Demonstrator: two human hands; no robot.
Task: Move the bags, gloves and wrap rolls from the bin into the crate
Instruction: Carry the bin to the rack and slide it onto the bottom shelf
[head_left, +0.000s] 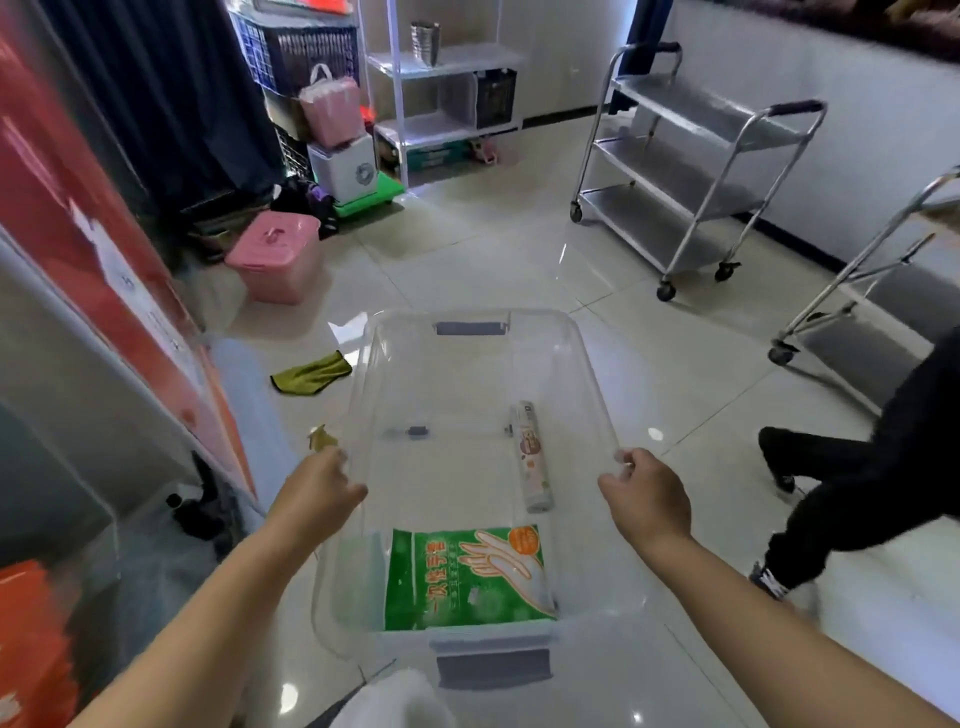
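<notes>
A clear plastic bin (587, 364) with grey handles is held up in front of me, above the tiled floor. My left hand (322, 486) grips its left rim and my right hand (647, 493) grips its right rim. Inside lie a green pack of disposable gloves (467, 577) at the near end and a wrap roll (531, 457) along the right side. No crate can be singled out for certain.
A pink lidded box (275, 254) stands on the floor at far left, and a green cloth (311, 373) lies near the bin. Two steel trolleys (696, 171) stand at the right. A person's legs in black (857, 493) are close on the right. White shelves (447, 93) stand at the back.
</notes>
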